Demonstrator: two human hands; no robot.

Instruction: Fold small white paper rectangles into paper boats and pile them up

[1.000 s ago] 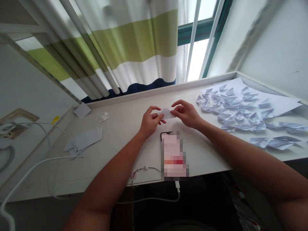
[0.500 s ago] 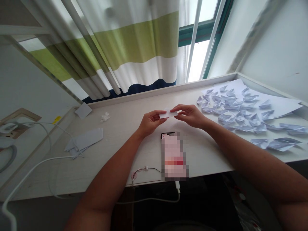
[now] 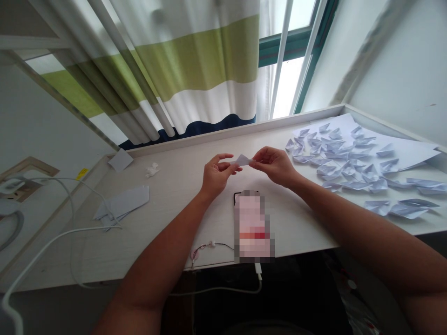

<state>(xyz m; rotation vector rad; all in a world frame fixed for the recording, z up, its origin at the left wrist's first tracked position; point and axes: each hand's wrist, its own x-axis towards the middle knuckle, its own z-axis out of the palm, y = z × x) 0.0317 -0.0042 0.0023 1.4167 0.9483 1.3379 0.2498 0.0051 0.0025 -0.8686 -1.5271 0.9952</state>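
A small folded piece of white paper (image 3: pixel 243 160) is held just above the white desk (image 3: pixel 167 195), pinched at both ends. My left hand (image 3: pixel 215 175) grips its left end with thumb and fingers closed. My right hand (image 3: pixel 274 165) pinches its right end. A phone (image 3: pixel 252 225) with a lit screen lies flat on the desk directly below both hands.
Several folded paper boats (image 3: pixel 335 158) cover the right part of the desk, lying on white sheets (image 3: pixel 408 149). Cut paper pieces (image 3: pixel 124 202) lie at the left, near white cables (image 3: pixel 52 232). A crumpled scrap (image 3: pixel 152 169) and a small paper square (image 3: pixel 120 159) sit near the curtain (image 3: pixel 181 70).
Both hands have kept hold of the paper and worked it; it looks smaller and more pointed now, and the right hand's fingers have curled in closer.
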